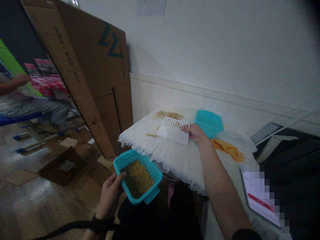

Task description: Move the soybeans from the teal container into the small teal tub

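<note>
My left hand [113, 188] grips the left rim of a turquoise plastic container [156, 171], held below the table's front edge. Inside lie yellow soybeans [141, 176], with smaller green beans [128, 176] along the left side. In my right hand [195, 132] is a white slotted scraper [172, 135], pinched at its right edge and held low over the cloth. A few loose soybeans [151, 135] lie left of the scraper. Behind it, a pile of beans [172, 115] is spread on the white fringed cloth [140, 133].
Another turquoise container [208, 121] stands at the back of the table beside a yellow cloth or bag [228, 150]. A tablet [260, 200] lies at the right. A tall cardboard box [100, 76] stands left of the table. Farther left, a person [32, 100] sits.
</note>
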Demonstrator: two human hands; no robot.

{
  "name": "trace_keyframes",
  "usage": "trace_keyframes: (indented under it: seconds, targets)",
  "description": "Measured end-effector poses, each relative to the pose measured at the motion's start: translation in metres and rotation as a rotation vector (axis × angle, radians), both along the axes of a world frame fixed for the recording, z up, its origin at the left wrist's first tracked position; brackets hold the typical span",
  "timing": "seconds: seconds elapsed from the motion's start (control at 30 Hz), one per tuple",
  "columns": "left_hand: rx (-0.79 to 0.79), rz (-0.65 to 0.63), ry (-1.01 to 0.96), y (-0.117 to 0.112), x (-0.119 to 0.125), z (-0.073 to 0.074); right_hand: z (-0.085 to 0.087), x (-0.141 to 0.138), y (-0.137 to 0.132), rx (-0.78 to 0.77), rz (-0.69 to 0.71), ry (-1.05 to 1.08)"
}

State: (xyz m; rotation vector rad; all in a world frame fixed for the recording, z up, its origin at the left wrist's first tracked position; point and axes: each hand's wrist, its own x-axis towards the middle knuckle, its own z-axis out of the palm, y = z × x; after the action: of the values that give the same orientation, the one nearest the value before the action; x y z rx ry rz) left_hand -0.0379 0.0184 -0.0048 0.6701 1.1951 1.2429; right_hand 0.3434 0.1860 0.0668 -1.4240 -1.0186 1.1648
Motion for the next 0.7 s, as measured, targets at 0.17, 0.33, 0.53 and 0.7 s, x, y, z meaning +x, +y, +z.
trace_keyframes:
  seconds: [0.17,0.33,0.53,0.7]
  targets:
    - [0.002,-0.028,0.005,-0.0001,0.0006,0.0002,-0.0013,-0.0028,0.0016,-0.006,0.015,-0.010]
    - [-0.007,-0.033,0.003,-0.0017,0.0010,0.0002,-0.0029,-0.0028,0.0019,-0.018,0.037,-0.020]
    - [-0.015,-0.013,-0.030,-0.0018,0.0054,0.0008,-0.0033,-0.0023,0.0018,-0.024,0.076,-0.016]
    - [-0.002,-0.014,-0.008,-0.0041,0.0076,0.0015,-0.0015,-0.0044,0.0006,-0.024,0.108,-0.016]
